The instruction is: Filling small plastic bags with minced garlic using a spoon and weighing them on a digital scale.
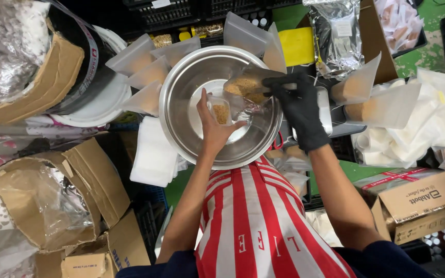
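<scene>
Over the steel bowl, your bare left hand pinched a small clear cup of brown granules just left of and below the granule-filled clear pouch, which your gloved right hand gripped, fingers closed.

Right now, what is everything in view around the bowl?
Round steel bowl: one, silver, centre.
Small clear plastic cup of brown granules: one, in the left hand, over the bowl.
Clear pouch of brown granules: one, in the gloved right hand, over the bowl.
Frosted stand-up pouches: several, upper left of the bowl; more at right.
Silver foil bag: one, top right.
Brown cardboard boxes: several, lower left; one at lower right.
Left hand: bare.
Right hand: black glove.
</scene>
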